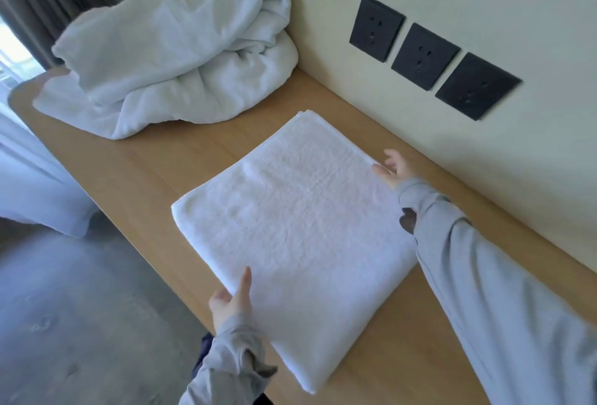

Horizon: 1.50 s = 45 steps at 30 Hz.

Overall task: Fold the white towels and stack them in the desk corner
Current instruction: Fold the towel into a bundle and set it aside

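Folded white terry towel [290, 227], a thick, flat rectangle with squared edges, lies on the pale wooden desk [135, 162] just below the row of three black square wall sockets [423, 55]. Its long axis appears to run parallel to the socket wall. The left hand [231, 299] meets the long edge farthest from the sockets, one digit straight on top; whether the others grip beneath cannot be told. The right hand [391, 167], fingers spread and relaxed, touches the edge nearest the sockets. The towel thus lies between the hands. A crumpled white towel heap [174, 59], unfolded, fills the corner beyond the sockets, probably obstructing stacking.
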Each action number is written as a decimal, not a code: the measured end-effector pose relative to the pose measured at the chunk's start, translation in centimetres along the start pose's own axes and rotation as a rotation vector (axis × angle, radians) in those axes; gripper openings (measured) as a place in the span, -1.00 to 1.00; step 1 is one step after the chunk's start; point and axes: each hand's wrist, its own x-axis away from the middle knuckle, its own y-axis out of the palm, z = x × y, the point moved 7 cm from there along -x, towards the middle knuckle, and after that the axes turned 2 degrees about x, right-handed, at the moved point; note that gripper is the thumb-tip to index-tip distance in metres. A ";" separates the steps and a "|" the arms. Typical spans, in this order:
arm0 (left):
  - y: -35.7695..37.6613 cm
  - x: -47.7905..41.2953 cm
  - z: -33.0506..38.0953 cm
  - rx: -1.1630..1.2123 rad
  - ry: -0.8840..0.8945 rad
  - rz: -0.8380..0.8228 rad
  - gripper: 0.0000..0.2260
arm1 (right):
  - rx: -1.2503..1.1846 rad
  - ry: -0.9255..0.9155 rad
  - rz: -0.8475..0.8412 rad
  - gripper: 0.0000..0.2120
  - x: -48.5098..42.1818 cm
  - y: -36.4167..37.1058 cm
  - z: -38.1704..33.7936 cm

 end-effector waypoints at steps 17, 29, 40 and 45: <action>0.2 1.1 2.5 0.068 0.261 0.034 -0.71 | 0.216 0.235 -0.285 -0.13 -1.1 -0.4 1.3; 5.2 1.2 16.4 -0.393 0.762 -0.356 -0.75 | -0.396 0.279 0.381 -0.56 19.6 -5.2 6.3; 17.1 -3.7 14.5 -1.018 0.817 -0.529 -0.60 | -0.413 0.723 0.656 -0.46 28.3 3.7 12.5; 15.9 0.9 13.3 -1.380 1.481 -0.491 -0.37 | 0.204 0.433 0.582 -0.31 27.6 3.1 7.8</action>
